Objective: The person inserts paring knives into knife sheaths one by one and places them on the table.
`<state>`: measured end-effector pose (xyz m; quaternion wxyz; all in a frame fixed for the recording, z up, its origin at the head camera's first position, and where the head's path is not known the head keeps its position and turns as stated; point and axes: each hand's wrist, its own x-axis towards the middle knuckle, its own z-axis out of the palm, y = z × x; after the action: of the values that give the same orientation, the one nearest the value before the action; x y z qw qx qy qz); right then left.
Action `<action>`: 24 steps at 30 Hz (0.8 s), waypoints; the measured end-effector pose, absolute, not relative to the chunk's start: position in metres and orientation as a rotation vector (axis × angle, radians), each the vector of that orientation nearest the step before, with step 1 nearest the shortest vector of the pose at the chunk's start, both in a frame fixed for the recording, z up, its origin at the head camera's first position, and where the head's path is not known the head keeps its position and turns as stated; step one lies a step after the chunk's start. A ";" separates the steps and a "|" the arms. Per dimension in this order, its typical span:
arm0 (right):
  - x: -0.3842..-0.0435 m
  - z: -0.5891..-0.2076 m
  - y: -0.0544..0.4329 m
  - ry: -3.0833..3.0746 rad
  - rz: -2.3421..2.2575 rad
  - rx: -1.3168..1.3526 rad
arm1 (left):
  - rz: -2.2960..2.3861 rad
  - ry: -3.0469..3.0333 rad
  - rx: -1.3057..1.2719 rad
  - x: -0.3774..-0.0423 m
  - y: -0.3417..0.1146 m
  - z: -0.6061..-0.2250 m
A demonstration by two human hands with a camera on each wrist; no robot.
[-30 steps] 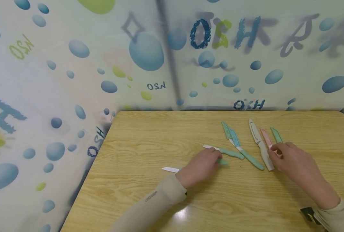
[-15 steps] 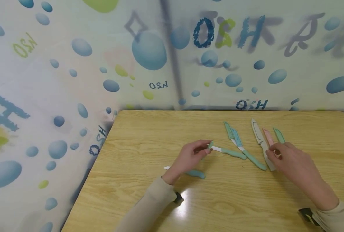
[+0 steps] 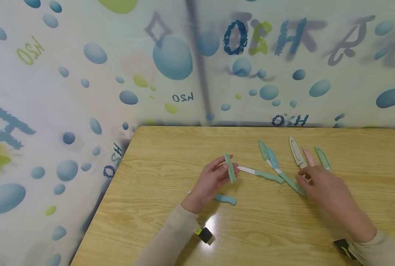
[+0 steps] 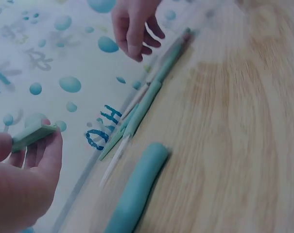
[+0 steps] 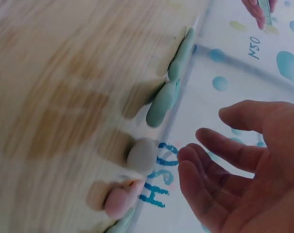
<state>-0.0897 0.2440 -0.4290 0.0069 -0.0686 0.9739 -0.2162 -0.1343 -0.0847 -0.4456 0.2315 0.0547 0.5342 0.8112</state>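
My left hand point(image 3: 207, 183) pinches a green knife sheath point(image 3: 230, 169) between thumb and fingers, above the table; the left wrist view shows the sheath point(image 4: 34, 136) with a channel along its edge. Just right of it lies a green-handled knife point(image 3: 269, 177) with its white blade bare. A blue-handled knife point(image 3: 225, 199) lies below, its blade mostly hidden by the left hand. My right hand point(image 3: 330, 197) hovers over the right-hand knives, fingers loosely bent and holding nothing in the right wrist view. Under it lie a beige knife point(image 3: 296, 152) and a pink one point(image 3: 309, 156), partly hidden.
Another green-handled knife point(image 3: 291, 183) lies with a blue sheath point(image 3: 272, 159) at its blade, beside a green sheath point(image 3: 262, 149). A green sheathed blade point(image 3: 323, 159) shows beyond the right hand. The wooden table point(image 3: 170, 147) meets a patterned backdrop point(image 3: 170, 85).
My left hand moved left, first across the bare blade's tip, turning the green sheath into plain view. The right hand shifted slightly left, away from the pink knife.
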 end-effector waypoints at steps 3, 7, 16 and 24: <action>-0.090 -0.430 0.238 3.065 -0.666 -0.248 | 2.314 1.344 0.043 -0.134 -0.085 -0.445; -0.091 -0.431 0.230 3.085 -0.654 -0.304 | 2.405 1.225 -0.067 -0.133 -0.086 -0.444; -0.093 -0.431 0.201 3.084 -0.649 -0.374 | 2.518 1.106 -0.201 -0.132 -0.091 -0.444; -0.102 -0.434 0.177 3.134 -0.606 -0.473 | 2.543 1.093 -0.271 -0.132 -0.094 -0.447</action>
<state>-0.1022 0.1773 -0.4345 -0.0428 -0.1464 0.9703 -0.1876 -0.1315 -0.0935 -0.4465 0.1792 -0.0958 0.3865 0.8996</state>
